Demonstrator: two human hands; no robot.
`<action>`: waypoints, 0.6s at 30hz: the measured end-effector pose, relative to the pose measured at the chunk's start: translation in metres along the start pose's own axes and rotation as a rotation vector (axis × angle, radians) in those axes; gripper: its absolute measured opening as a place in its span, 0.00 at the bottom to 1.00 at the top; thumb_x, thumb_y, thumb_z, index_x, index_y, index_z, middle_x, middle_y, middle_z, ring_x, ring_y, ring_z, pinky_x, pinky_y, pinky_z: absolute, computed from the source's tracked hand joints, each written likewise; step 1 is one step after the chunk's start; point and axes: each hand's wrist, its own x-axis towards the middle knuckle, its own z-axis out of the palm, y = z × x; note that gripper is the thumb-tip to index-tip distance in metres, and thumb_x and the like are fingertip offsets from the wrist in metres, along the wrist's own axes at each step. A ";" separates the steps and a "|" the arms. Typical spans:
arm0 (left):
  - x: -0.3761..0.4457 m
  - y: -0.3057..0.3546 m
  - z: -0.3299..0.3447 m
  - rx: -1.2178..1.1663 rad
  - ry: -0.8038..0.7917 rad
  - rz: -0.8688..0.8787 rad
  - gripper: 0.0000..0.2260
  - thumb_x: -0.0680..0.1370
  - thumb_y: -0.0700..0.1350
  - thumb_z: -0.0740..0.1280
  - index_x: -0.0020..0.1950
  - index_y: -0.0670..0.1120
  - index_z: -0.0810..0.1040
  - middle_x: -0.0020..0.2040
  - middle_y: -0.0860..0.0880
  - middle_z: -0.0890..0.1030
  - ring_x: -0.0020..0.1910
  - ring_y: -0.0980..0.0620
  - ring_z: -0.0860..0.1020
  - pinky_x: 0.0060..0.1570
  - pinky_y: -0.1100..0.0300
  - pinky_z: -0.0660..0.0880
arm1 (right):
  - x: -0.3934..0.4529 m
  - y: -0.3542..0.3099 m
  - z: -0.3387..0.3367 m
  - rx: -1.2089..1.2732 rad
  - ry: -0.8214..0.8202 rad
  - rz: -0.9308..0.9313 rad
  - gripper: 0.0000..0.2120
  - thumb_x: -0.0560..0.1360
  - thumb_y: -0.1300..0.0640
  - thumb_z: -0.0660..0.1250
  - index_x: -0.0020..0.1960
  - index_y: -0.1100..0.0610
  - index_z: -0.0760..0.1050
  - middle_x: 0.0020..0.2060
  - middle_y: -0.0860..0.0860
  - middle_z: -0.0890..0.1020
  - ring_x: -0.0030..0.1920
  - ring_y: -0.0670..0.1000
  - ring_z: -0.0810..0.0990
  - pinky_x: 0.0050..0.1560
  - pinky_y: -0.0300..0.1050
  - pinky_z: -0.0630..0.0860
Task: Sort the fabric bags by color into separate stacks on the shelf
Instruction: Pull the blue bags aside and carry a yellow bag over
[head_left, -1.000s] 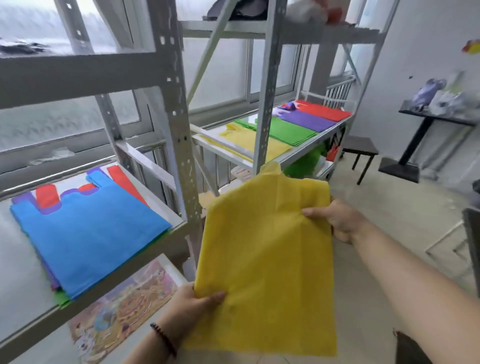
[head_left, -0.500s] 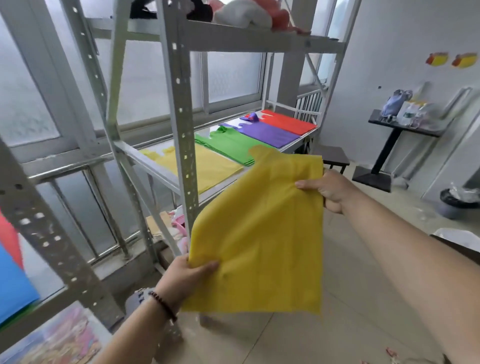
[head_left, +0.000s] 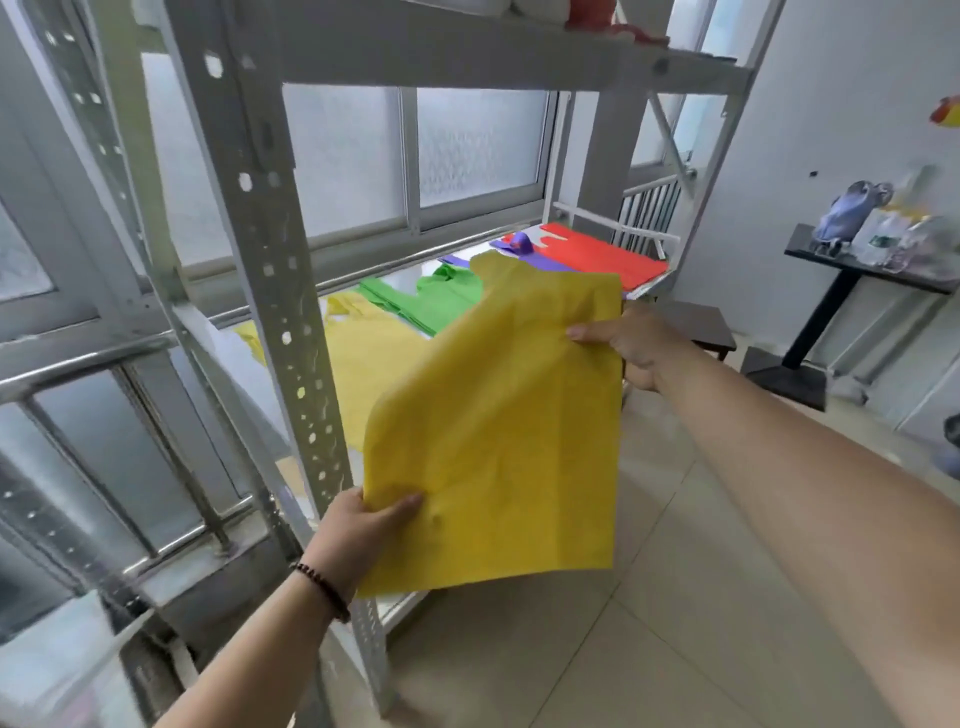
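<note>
Beside the shelf (head_left: 291, 322), both hands hold a yellow bag (head_left: 498, 431)

Frosted window (head_left: 478, 145), black side table (head_left: 852, 270) with blurred items, dark stool (head_left: 698, 325), tiled floor (head_left: 675, 623)

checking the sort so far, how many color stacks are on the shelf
4: yellow stack nearest, then green stack, purple stack, and red stack farthest. The held bag hides parts of them.

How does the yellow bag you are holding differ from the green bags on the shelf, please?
The yellow bag is held in the air by the left hand and right hand; the green bags lie flat on the shelf. One is single, the others stacked. Both look like thin fabric.
</note>
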 end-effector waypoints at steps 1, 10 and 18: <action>0.014 0.004 0.001 -0.010 0.021 0.001 0.04 0.73 0.43 0.71 0.45 0.46 0.78 0.47 0.41 0.83 0.47 0.40 0.81 0.54 0.42 0.77 | 0.016 -0.003 0.002 -0.004 -0.016 -0.009 0.11 0.70 0.70 0.69 0.50 0.58 0.79 0.41 0.53 0.84 0.41 0.53 0.83 0.48 0.52 0.81; 0.102 0.033 0.014 -0.062 0.176 0.043 0.07 0.75 0.39 0.69 0.52 0.41 0.77 0.39 0.47 0.83 0.37 0.46 0.82 0.44 0.48 0.80 | 0.143 -0.021 0.022 -0.091 -0.166 -0.133 0.19 0.72 0.71 0.67 0.59 0.56 0.73 0.50 0.53 0.80 0.48 0.52 0.80 0.49 0.49 0.80; 0.150 0.060 0.020 -0.058 0.472 0.165 0.28 0.73 0.42 0.70 0.70 0.55 0.65 0.55 0.48 0.78 0.48 0.46 0.80 0.48 0.46 0.80 | 0.255 -0.038 0.068 -0.040 -0.512 -0.160 0.27 0.71 0.73 0.66 0.64 0.51 0.67 0.50 0.52 0.80 0.44 0.49 0.83 0.42 0.47 0.83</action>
